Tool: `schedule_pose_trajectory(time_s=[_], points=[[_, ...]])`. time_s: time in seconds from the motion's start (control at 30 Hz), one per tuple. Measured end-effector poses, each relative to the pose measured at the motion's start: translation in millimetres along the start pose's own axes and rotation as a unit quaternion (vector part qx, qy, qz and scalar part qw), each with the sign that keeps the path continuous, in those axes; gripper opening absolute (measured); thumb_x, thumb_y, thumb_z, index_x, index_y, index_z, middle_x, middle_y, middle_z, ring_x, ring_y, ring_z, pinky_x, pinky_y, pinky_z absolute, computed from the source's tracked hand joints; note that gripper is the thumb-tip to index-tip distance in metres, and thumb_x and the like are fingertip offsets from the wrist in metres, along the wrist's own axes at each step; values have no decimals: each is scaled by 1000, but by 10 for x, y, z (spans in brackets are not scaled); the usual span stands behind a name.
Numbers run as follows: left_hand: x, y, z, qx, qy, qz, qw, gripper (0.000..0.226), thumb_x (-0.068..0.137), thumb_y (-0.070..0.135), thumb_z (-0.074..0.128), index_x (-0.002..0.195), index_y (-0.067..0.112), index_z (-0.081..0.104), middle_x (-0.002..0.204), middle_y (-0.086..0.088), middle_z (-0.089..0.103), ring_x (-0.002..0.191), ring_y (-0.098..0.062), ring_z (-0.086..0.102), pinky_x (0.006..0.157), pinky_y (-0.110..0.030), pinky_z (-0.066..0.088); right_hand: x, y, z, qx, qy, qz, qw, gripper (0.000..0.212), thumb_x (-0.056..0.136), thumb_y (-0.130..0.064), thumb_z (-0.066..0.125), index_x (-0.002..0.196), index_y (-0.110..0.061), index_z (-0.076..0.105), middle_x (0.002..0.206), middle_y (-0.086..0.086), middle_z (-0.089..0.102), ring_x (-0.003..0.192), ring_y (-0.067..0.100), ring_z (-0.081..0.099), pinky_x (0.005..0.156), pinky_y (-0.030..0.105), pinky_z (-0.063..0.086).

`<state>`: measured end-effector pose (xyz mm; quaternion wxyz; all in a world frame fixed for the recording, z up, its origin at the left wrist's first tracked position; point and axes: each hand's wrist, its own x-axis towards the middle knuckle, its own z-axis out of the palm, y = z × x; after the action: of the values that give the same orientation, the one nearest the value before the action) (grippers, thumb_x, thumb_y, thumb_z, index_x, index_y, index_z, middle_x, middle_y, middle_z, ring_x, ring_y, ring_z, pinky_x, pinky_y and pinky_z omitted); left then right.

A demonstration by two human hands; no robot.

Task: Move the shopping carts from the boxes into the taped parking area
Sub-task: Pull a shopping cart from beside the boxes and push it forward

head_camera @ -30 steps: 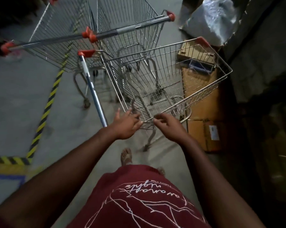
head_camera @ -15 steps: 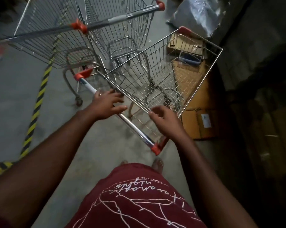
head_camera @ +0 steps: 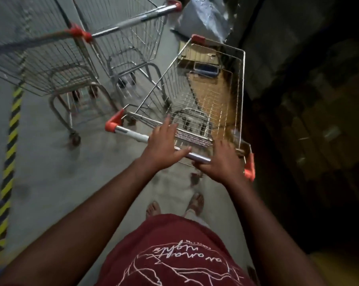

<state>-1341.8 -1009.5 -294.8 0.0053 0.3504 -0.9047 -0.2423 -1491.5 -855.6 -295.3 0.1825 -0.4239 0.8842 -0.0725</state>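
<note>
A wire shopping cart with red corner caps stands right in front of me, its basket over flattened cardboard boxes. Its silver handle bar runs across toward me. My left hand lies on the bar with fingers stretched forward over it. My right hand grips the bar near its right end, thumb beneath. Two more carts, a left cart and a middle cart, stand side by side ahead on the left. Yellow-and-black tape runs along the floor at the left.
A crumpled silver plastic bag lies beyond the boxes. Dark stacked goods close off the right side. My feet are on grey concrete floor just behind the cart.
The near cart has swung round, so its handle now faces me. Both hands moved from the basket wires onto the handle bar. The view has shifted left past the tape.
</note>
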Motion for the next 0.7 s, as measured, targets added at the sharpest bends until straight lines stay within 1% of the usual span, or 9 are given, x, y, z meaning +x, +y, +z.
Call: schedule_pose_trajectory(time_s=[0.07, 0.13, 0.27, 0.33, 0.4, 0.47, 0.53, 0.63, 0.7], points=[[-92, 83, -41, -23, -36, -13, 999, 116, 77, 73, 71, 163, 17, 17, 173, -5, -6, 153, -41, 16, 121, -53, 24, -160, 173, -62, 40, -25, -5, 999, 128, 69, -89, 66, 165, -36, -1, 175, 0, -2, 161, 27, -1, 122, 57, 25], [-203, 148, -84, -11, -74, -6, 997, 127, 71, 78, 73, 164, 16, 12, 173, -4, -7, 156, -37, 12, 123, -49, 22, -289, 326, -104, 93, -60, 19, 994, 134, 63, -100, 56, 164, -41, -9, 172, -7, -21, 159, 21, -18, 123, 61, 12], [-506, 193, 29, 43, -117, 1, 992, 119, 72, 97, 44, 157, 15, 35, 166, -10, 28, 151, -32, 27, 118, -50, 32, -481, 540, -59, 27, -144, 35, 989, 134, 59, -109, 39, 165, -37, 1, 175, -3, -5, 161, 26, -3, 125, 66, 13], [-716, 212, 166, 94, -78, 15, 992, 108, 80, 95, 28, 157, 20, 37, 168, -8, 25, 154, -29, 20, 120, -52, 25, -634, 610, 0, -14, -144, 13, 989, 131, 61, -109, 33, 166, -36, 2, 175, -2, 1, 161, 27, 4, 125, 64, 10], [-901, 220, 289, 144, -40, 34, 988, 100, 85, 90, 20, 159, 24, 31, 172, -8, 10, 159, -26, 2, 125, -54, 7, -817, 662, 37, -64, -113, -24, 991, 128, 63, -110, 26, 166, -34, 12, 174, 0, 14, 159, 28, 16, 124, 59, 10], [-1084, 302, 323, 131, -53, 23, 990, 97, 88, 87, 28, 159, 20, 32, 170, -12, 21, 159, -27, 8, 127, -54, -1, -969, 707, 47, -58, -75, -44, 995, 124, 64, -109, 18, 160, -31, 34, 167, 2, 35, 152, 27, 32, 123, 55, 14], [-1278, 435, 301, 79, -82, -11, 993, 88, 91, 77, 48, 152, 14, 44, 157, -12, 45, 151, -28, 31, 126, -49, 6, -1106, 759, 68, -18, -50, -50, 997, 122, 63, -107, 6, 145, -30, 53, 154, 3, 50, 145, 26, 40, 122, 54, 17], [-1607, 599, 352, 63, -82, -25, 994, 83, 86, 72, 58, 143, 11, 53, 145, -11, 55, 135, -28, 47, 118, -46, 27, -1397, 828, 135, 25, -87, -58, 994, 105, 80, -98, 22, 146, -23, 52, 157, 7, 48, 150, 30, 35, 126, 56, 12], [-1832, 673, 448, 69, -92, -29, 993, 84, 84, 74, 57, 141, 12, 53, 145, -11, 53, 135, -29, 47, 117, -47, 30, -1626, 886, 212, 41, -99, -63, 992, 95, 89, -89, 35, 155, -20, 43, 161, 5, 45, 151, 31, 36, 126, 55, 9]])
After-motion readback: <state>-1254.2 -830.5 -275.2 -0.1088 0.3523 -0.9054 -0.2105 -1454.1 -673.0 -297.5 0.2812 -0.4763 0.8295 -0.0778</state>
